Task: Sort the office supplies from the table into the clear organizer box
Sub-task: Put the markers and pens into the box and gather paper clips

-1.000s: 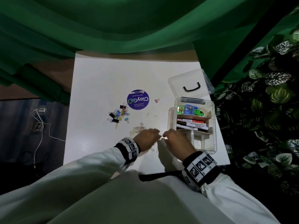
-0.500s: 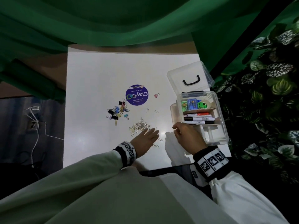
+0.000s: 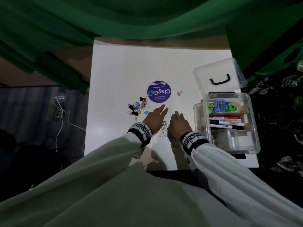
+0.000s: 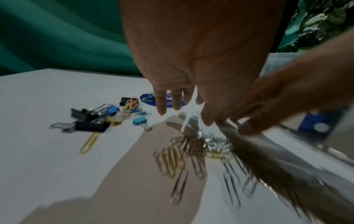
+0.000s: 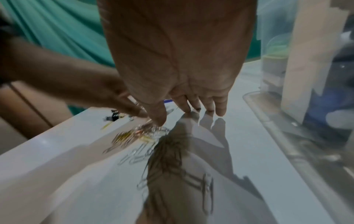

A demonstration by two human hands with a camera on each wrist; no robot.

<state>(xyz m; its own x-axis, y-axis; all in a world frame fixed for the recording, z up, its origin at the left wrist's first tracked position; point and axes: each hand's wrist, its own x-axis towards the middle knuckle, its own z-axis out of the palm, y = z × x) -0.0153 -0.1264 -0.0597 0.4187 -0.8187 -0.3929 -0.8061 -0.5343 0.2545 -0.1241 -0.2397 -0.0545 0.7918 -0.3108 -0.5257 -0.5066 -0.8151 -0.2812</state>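
A pile of silver and gold paper clips lies on the white table, between my two hands. My left hand reaches over the pile's left side with straight fingers and holds nothing. My right hand hovers palm-down over the pile's right side, fingertips near the table surface. In the left wrist view the paper clips lie blurred under the palm. A heap of coloured binder clips sits to the left. The clear organizer box stands at the right, open, with markers and small items inside.
A pink binder clip lies alone beside a round purple sticker. The box's lid leans open behind it. A loose gold paper clip lies near the binder clips. Green cloth hangs behind the table.
My right hand has come away from the box's side leftward to the paper clip pile. My left hand has reached farther forward over the pile, fingers spread straight.
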